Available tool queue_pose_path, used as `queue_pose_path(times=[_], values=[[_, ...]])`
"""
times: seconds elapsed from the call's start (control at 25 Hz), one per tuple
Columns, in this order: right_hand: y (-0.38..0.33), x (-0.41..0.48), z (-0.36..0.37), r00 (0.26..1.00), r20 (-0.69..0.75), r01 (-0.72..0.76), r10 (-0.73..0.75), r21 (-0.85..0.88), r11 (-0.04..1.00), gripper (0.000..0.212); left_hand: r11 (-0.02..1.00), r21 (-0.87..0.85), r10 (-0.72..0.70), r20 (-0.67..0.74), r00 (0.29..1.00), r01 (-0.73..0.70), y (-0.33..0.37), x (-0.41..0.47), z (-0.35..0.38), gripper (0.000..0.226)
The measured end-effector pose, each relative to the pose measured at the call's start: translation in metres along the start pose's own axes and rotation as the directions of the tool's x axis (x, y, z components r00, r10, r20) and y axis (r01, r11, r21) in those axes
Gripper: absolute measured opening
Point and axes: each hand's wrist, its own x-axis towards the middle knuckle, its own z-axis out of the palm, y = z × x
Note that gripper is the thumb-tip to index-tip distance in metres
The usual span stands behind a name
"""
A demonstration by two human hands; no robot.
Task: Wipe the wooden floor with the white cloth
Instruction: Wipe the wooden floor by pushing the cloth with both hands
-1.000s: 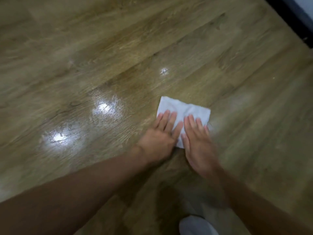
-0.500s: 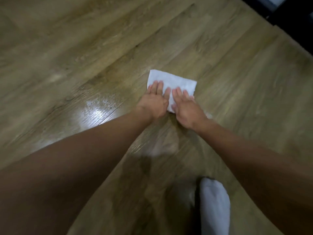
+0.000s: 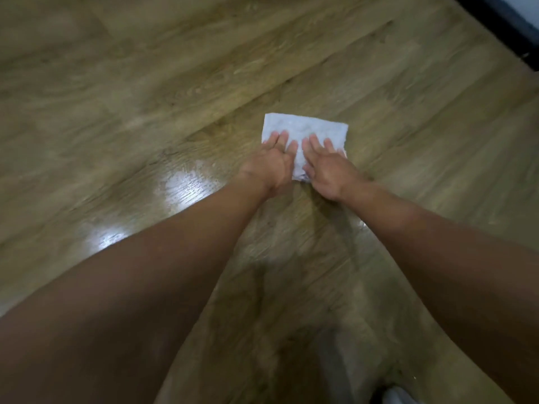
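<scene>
A folded white cloth point(image 3: 306, 126) lies flat on the wooden floor point(image 3: 140, 91), a little right of the middle of the view. My left hand point(image 3: 269, 164) presses palm-down on its near left part, fingers straight and close together. Beside it, my right hand point(image 3: 326, 167) presses flat on the near right part. Both arms are stretched out forward. The cloth's far half shows beyond my fingertips; its near edge is hidden under my palms.
A dark skirting strip point(image 3: 501, 27) runs along the floor's far right corner. Bright light reflections point(image 3: 186, 185) lie on the planks left of my left forearm. A white foot or sock point(image 3: 396, 396) peeks in at the bottom edge.
Both hands have pushed the cloth forward across the planks, away from me, and my arms have stretched out further. The white foot has slid down to the frame's bottom edge.
</scene>
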Motion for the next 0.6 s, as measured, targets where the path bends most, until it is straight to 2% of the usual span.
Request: queue_pose_path(times=[0.12,0.24,0.32,0.4,0.52,0.6], values=[[-0.036,-0.064,0.045,0.975,-0.172,0.137,-0.139,-0.022,0.990,0.050,0.994,-0.103,0.012,-0.133,0.991,-0.026,-0.004,-0.085,0.039,0.056],[-0.077,-0.096,0.071,0.956,-0.187,0.226,-0.226,-0.022,0.974,0.050,0.992,-0.127,-0.027,-0.232,0.972,-0.003,-0.006,-0.160,0.065,0.051],[-0.096,-0.063,0.061,0.940,-0.201,0.267,-0.276,-0.075,0.961,0.054,0.993,-0.087,-0.095,-0.244,0.965,0.075,-0.033,-0.151,0.065,0.052],[-0.120,-0.010,0.044,0.926,-0.209,0.304,-0.315,-0.084,0.949,0.055,0.975,-0.075,-0.222,-0.188,0.957,0.211,-0.067,-0.126,0.052,0.054],[-0.150,0.035,0.021,0.932,-0.182,0.312,-0.314,-0.041,0.949,0.053,0.900,-0.095,-0.433,-0.099,0.896,0.425,-0.101,-0.106,0.033,0.055],[-0.159,0.003,0.032,0.914,-0.200,0.345,-0.352,-0.071,0.936,0.053,0.899,-0.109,-0.432,-0.055,0.900,0.424,-0.095,-0.135,0.038,0.056]])
